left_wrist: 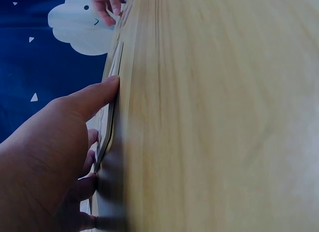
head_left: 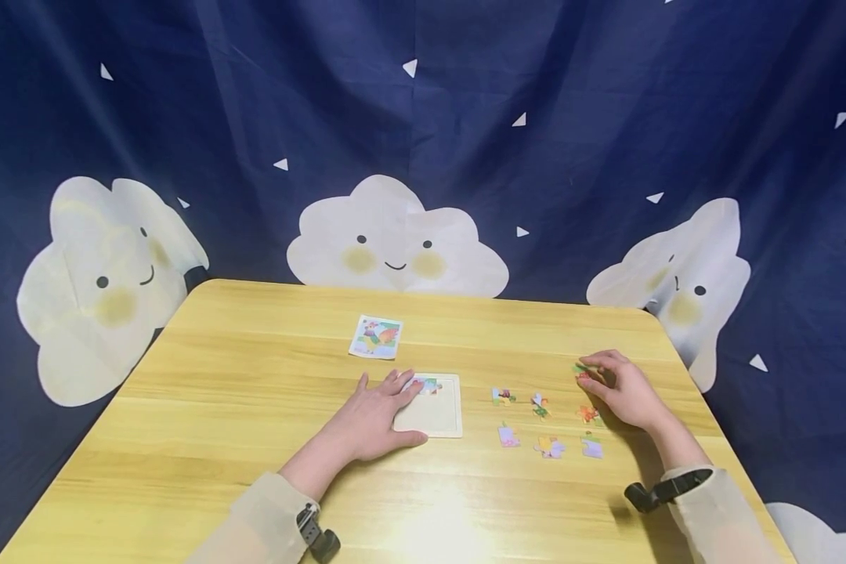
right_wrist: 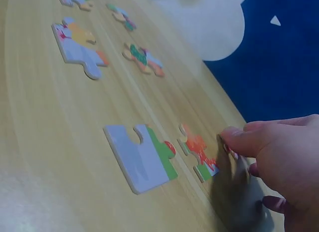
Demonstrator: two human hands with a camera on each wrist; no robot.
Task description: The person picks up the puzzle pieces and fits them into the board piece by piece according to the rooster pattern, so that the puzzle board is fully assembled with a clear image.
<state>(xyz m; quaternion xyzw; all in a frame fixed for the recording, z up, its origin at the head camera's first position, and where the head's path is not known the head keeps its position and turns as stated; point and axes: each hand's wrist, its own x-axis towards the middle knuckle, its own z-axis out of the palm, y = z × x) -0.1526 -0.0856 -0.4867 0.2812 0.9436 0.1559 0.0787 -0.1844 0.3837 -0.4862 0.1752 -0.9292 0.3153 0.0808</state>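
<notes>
My left hand [head_left: 377, 419] rests across the left side of a pale square puzzle tray [head_left: 440, 423], its fingers spread and fairly straight. In the left wrist view the thumb [left_wrist: 94, 97] touches the tray's near edge. Fitted pieces [head_left: 428, 385] with coloured print lie along the tray's top, partly under the fingers. At the far right, my right hand [head_left: 627, 392] pinches a green and red jigsaw piece [head_left: 581, 371] between thumb and fingertips; the hand hides most of it in the right wrist view. Just nearer lie an orange-red piece [right_wrist: 197, 147] and a lilac and green piece [right_wrist: 142, 157].
Several loose pieces lie between tray and right hand, among them a lilac one [head_left: 508, 435], a yellow and lilac one [head_left: 551, 447] and a dark red one [head_left: 504, 396]. A printed picture card [head_left: 377, 337] lies behind the tray. A blue cloud-patterned curtain [head_left: 465, 149] hangs behind the table.
</notes>
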